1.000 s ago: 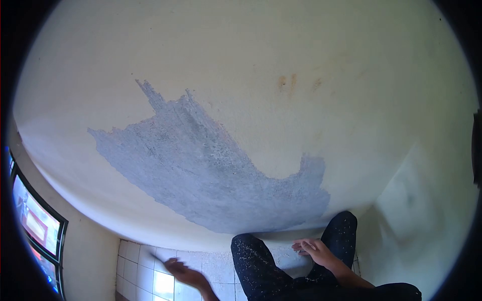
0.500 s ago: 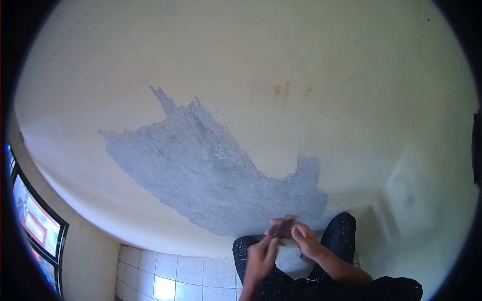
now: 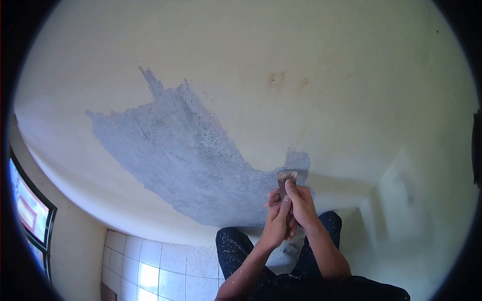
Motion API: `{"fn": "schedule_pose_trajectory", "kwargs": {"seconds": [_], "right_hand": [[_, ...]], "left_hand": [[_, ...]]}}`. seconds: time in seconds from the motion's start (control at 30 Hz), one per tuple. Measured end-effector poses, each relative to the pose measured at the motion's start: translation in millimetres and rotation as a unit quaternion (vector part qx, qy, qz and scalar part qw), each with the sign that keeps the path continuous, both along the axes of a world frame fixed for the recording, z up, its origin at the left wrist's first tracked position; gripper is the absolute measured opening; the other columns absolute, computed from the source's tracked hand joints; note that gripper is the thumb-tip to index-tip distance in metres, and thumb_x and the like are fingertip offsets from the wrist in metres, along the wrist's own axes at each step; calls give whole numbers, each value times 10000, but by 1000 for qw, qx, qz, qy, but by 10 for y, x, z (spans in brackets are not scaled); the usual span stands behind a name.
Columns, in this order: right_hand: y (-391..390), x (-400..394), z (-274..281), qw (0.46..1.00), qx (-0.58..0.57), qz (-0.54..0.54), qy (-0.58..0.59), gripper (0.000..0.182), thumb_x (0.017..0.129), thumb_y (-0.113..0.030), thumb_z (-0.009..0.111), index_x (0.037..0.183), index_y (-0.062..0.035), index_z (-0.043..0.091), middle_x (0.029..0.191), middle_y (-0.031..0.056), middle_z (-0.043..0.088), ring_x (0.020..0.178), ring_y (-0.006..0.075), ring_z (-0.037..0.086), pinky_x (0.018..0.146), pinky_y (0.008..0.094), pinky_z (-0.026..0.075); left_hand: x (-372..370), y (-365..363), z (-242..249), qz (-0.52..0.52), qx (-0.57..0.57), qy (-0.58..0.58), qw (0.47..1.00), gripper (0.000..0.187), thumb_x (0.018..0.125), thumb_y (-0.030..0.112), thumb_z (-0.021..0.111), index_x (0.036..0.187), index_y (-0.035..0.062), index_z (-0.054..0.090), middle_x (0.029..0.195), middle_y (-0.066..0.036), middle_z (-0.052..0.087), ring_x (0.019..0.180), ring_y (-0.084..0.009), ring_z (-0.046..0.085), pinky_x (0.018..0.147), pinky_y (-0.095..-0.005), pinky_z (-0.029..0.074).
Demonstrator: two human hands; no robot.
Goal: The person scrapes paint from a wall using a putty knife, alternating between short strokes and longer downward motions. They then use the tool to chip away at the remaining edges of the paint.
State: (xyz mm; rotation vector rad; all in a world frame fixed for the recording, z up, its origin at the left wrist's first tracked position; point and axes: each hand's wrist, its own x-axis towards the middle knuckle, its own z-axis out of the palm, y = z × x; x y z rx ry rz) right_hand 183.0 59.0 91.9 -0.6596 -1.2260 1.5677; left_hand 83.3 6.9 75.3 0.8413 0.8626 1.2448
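Observation:
A flat scraper with a worn, brownish blade points up toward the wall. My right hand is closed on it, thumb laid along the blade's flat face. Lower down, my left hand wraps the handle part, its fingers overlapping the right hand's. Most of the handle is hidden in the hands. The blade overlaps the lower right end of a bare grey patch on the cream wall, where the paint is off.
My knees are bent close to the wall, with pale flakes on the dark trousers. White floor tiles lie at lower left, by a window. A wall corner stands at right. Brown stains mark the upper wall.
Both hands have risen toward the wall and closed together on the scraper, which was blurred between them before. The view has shifted a little, moving the patch up and left.

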Motion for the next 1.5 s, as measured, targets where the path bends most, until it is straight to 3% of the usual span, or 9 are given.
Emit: {"fn": "schedule_pose_trajectory", "kwargs": {"seconds": [0.37,0.6,0.83,1.0,1.07,1.13,1.27,1.33,1.5], "right_hand": [[114,-50,92,996,23,-89,-10,611,1121,-433,507,859,84,698,709,131,682,655,243,729,654,385,641],[-36,-73,110,996,-19,-89,-3,604,1113,-429,523,820,74,681,646,114,642,608,240,710,625,399,640],[36,-110,154,995,-35,-88,32,582,1110,-413,541,803,67,661,605,90,593,535,201,637,650,413,646],[40,-127,-75,995,-19,-97,28,548,1124,-360,517,799,61,653,608,95,580,542,188,613,668,446,654],[80,-124,159,996,-6,-83,28,552,1125,-365,516,802,61,653,609,96,579,541,185,608,665,443,653],[109,-104,134,996,17,-60,56,555,1115,-382,545,838,80,678,639,114,621,590,209,676,676,427,656],[44,-133,25,996,-10,-82,43,560,1119,-382,531,807,67,655,607,93,581,542,175,605,675,434,651],[28,-146,-5,993,-34,-111,37,561,1112,-384,552,828,84,673,616,101,604,565,193,649,686,421,652],[108,-100,403,995,9,-86,54,566,1101,-401,577,829,88,670,632,104,617,563,185,641,674,405,645]], "left_hand": [[205,225,57,113,100,64,986,326,1167,394,390,1095,103,519,638,47,468,397,-34,367,339,-237,251],[255,98,-78,160,115,118,973,344,1168,342,405,1187,43,574,769,44,547,553,-20,468,441,-210,325],[77,158,31,100,101,160,977,366,1159,276,437,1340,-19,558,846,-52,637,699,-109,596,575,-293,480],[80,242,-448,210,295,346,866,379,1150,242,472,1388,-51,505,1074,-122,641,971,-128,596,784,-310,516],[92,210,-23,136,153,171,964,354,1150,206,473,1396,-47,497,1136,-123,635,1013,-127,580,824,-332,522],[60,178,-19,90,77,148,982,347,1149,194,471,1400,-45,490,1156,-123,630,1029,-132,582,824,-343,525],[196,172,-425,183,171,140,958,318,1151,191,464,1366,-34,526,1097,-114,643,987,-134,600,789,-349,533],[92,217,-271,206,289,288,890,307,1156,204,453,1332,-25,557,1030,-108,651,942,-136,611,778,-346,535],[76,263,295,119,148,170,967,304,1149,205,467,1278,-49,573,935,-110,657,861,-126,620,719,-338,525]]}}
